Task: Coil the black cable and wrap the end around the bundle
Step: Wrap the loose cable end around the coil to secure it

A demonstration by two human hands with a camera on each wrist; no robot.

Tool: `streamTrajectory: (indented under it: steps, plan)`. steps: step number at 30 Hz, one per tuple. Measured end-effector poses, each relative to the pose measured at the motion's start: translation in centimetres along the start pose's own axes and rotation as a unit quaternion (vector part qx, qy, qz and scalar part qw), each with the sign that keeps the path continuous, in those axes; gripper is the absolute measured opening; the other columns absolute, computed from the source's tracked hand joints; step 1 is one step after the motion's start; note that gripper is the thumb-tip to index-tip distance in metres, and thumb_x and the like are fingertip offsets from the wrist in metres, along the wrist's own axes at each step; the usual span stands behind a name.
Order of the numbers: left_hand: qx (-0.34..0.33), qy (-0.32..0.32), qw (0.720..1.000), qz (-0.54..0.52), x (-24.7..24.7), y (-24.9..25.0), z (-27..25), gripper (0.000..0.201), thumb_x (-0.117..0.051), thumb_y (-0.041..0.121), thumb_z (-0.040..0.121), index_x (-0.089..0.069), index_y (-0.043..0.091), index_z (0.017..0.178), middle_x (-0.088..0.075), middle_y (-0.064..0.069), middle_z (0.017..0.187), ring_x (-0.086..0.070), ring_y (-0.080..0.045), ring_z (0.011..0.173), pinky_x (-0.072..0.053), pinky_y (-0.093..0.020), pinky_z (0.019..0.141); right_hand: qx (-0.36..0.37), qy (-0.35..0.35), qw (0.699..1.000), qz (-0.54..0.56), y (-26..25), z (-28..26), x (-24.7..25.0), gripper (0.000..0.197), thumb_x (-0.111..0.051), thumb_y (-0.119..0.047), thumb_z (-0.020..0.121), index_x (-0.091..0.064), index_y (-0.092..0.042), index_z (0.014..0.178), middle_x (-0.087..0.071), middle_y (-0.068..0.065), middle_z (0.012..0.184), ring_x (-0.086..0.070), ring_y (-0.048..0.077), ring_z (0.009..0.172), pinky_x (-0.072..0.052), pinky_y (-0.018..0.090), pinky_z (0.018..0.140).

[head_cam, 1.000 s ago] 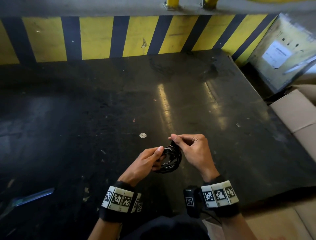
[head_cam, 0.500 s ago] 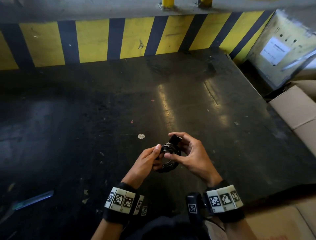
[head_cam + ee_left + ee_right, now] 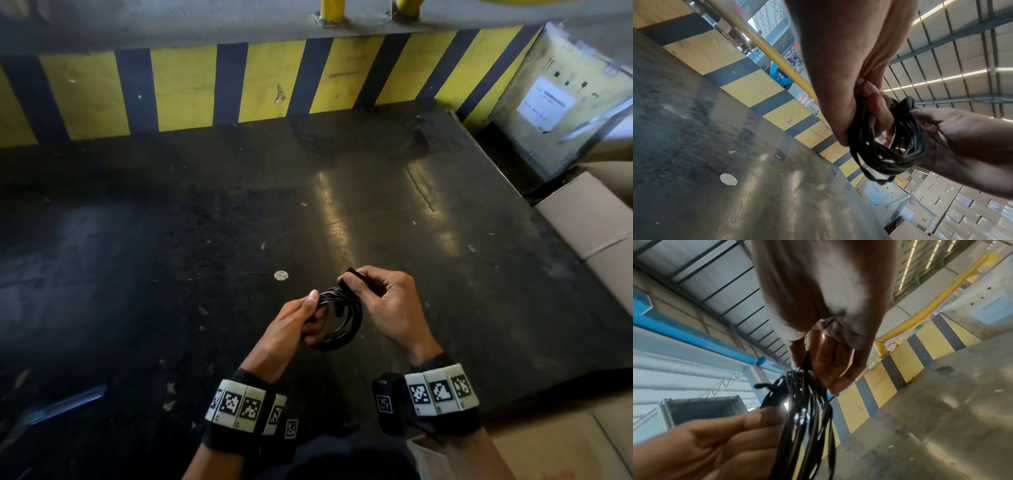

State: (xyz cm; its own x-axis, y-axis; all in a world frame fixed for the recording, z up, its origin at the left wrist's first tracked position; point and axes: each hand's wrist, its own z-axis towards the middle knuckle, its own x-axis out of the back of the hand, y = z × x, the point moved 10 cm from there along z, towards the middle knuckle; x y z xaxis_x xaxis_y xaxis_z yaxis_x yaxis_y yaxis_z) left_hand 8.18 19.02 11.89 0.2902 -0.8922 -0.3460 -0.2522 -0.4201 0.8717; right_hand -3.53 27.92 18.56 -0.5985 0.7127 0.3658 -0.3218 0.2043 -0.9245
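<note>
The black cable [image 3: 342, 322] is wound into a small round bundle of several loops, held in the air above the dark floor. My left hand [image 3: 301, 318] grips the bundle's left side, thumb on top and fingers curled through the loops [image 3: 896, 146]. My right hand [image 3: 380, 301] pinches the cable's end with its black plug [image 3: 354, 275] at the top of the bundle. In the right wrist view the loops [image 3: 807, 410] hang below my right fingers, and a short loose end [image 3: 762, 385] sticks out to the left.
The dark, scuffed floor [image 3: 205, 257] stretches ahead to a yellow and black striped curb [image 3: 239, 85]. Cardboard boxes [image 3: 589, 219] and a wrapped pallet [image 3: 565, 99] stand at the right. A round pale spot [image 3: 281, 275] lies on the floor just beyond my hands.
My right hand has carried the plug end up over the top of the bundle and closed its fingers on it. The left hand keeps its grip on the coil.
</note>
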Motion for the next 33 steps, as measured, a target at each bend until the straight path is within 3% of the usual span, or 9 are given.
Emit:
streamTrajectory:
  steps: [3,5,9,12,16,20,24,30,33]
  plan:
    - [-0.013,-0.01,1.0,-0.004,0.1,0.7,-0.3,0.041,-0.032,0.036,0.107,-0.049,0.016,0.076,-0.038,0.008,0.059,-0.037,-0.011,0.056,-0.033,-0.026,0.06,-0.049,-0.069,0.996,0.012,1.2,0.1,-1.1,0.023,-0.065,-0.035,0.097,-0.078,-0.018,0.09,-0.079,0.004,0.083,-0.076,0.021,0.081,-0.059,0.049,0.082]
    - [-0.018,-0.015,1.0,0.007,0.1,1.0,-0.4,0.041,-0.033,0.037,0.107,-0.049,0.016,0.076,-0.039,0.009,0.059,-0.037,-0.01,0.056,-0.033,-0.026,0.059,-0.058,-0.093,0.993,0.03,1.3,0.1,-1.7,0.026,-0.061,-0.034,0.099,-0.078,-0.015,0.091,-0.079,0.008,0.085,-0.075,0.024,0.083,-0.058,0.048,0.084]
    - [-0.024,-0.004,0.999,0.026,0.4,1.1,-0.2,0.041,-0.038,0.043,0.103,-0.05,0.016,0.076,-0.044,0.01,0.057,-0.038,-0.01,0.057,-0.034,-0.025,0.059,-0.081,-0.115,0.985,0.096,0.6,-0.2,-2.2,0.029,-0.054,-0.026,0.103,-0.079,-0.011,0.104,-0.08,0.007,0.099,-0.075,0.013,0.096,-0.056,0.023,0.087]
    - [-0.033,0.025,0.999,0.023,1.0,1.0,-0.1,0.041,-0.038,0.042,0.103,-0.05,0.015,0.076,-0.043,0.01,0.058,-0.038,-0.01,0.056,-0.033,-0.024,0.057,-0.099,-0.168,0.972,0.129,0.2,-0.8,-2.7,0.026,-0.065,-0.014,0.097,-0.072,-0.009,0.121,-0.078,0.008,0.115,-0.072,0.013,0.111,-0.054,0.02,0.094]
    - [-0.034,0.045,0.998,-0.005,1.7,0.6,0.3,0.042,-0.037,0.041,0.105,-0.051,0.017,0.074,-0.04,0.01,0.057,-0.036,-0.01,0.054,-0.03,-0.028,0.056,-0.069,-0.222,0.966,0.111,0.3,-1.4,-3.2,0.067,-0.085,-0.004,0.078,-0.059,-0.014,0.139,-0.073,0.006,0.127,-0.068,0.016,0.121,-0.052,0.028,0.106]
    - [-0.031,0.032,0.999,-0.015,1.1,0.7,0.3,0.042,-0.033,0.035,0.107,-0.051,0.016,0.075,-0.036,0.007,0.058,-0.034,-0.011,0.054,-0.027,-0.027,0.055,-0.04,-0.12,0.99,0.066,0.2,-0.7,-2.6,0.047,-0.087,-0.015,0.078,-0.07,-0.014,0.122,-0.078,0.003,0.112,-0.074,0.017,0.108,-0.056,0.037,0.103]
    - [-0.023,0.016,0.999,-0.018,0.8,0.8,0.1,0.041,-0.033,0.036,0.106,-0.05,0.015,0.075,-0.037,0.005,0.06,-0.036,-0.011,0.055,-0.029,-0.026,0.056,-0.021,-0.07,0.997,0.03,-0.1,-0.6,-2.2,0.023,-0.083,-0.029,0.082,-0.075,-0.018,0.101,-0.079,0.001,0.093,-0.074,0.016,0.089,-0.057,0.03,0.085]
    - [-0.019,0.004,1.0,-0.013,0.5,0.7,0.1,0.039,-0.034,0.038,0.104,-0.05,0.015,0.076,-0.04,0.007,0.06,-0.036,-0.011,0.057,-0.031,-0.027,0.058,-0.038,-0.033,0.998,0.038,0.0,-0.5,-1.5,0.019,-0.079,-0.037,0.085,-0.075,-0.018,0.083,-0.076,0.008,0.077,-0.073,0.03,0.075,-0.058,0.047,0.074]
    - [-0.019,0.009,1.0,0.001,0.6,0.2,0.2,0.041,-0.033,0.037,0.107,-0.051,0.016,0.076,-0.042,0.009,0.06,-0.037,-0.011,0.057,-0.031,-0.027,0.059,-0.031,-0.02,0.999,0.034,0.0,-0.4,-1.2,0.023,-0.076,-0.031,0.089,-0.073,-0.013,0.076,-0.074,0.011,0.071,-0.071,0.032,0.068,-0.056,0.048,0.069]
